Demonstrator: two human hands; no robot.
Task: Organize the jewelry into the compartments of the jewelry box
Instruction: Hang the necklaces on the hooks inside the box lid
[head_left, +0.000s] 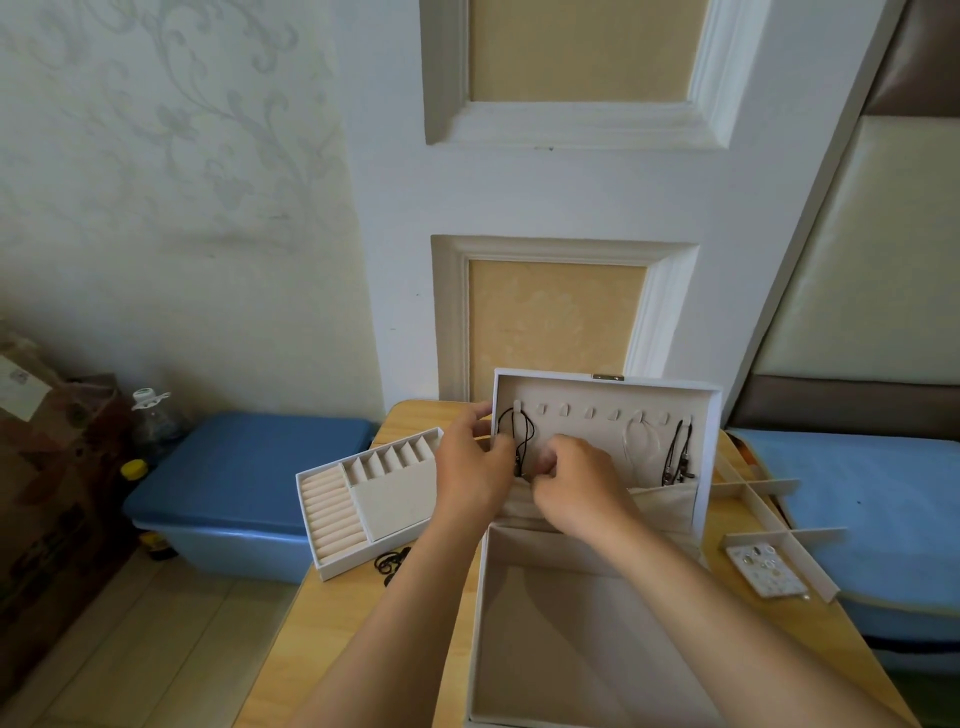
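Blue storage bin (244, 483): on the floor, left of the table (322, 623).
Tray insert (395, 499): on the table's left part, ring rolls to its left, a row of small slots along the back; overhanging the table edge.
Loose black cords (390, 564): on the table just in front of the tray insert.
Left hand (472, 467): fingers curled round the left edge of the lid (602, 395), thumb against the lining.
Black cord necklace (515, 441): hung on the leftmost hook inside the lid, between both hands.
Right hand (576, 478): fingers curled, pinching the lower end of the black cord necklace just above the lid pocket (665, 501).
Jewelry box (550, 665): open, centre of table, lid upright.
Pale necklace (641, 441) and dark necklaces (678, 452): hung on the right-hand hooks, ends tucked into the pocket.
Divider strips (769, 530): crossed, right of the box.
Earring card (769, 569): flat, beside the strips.
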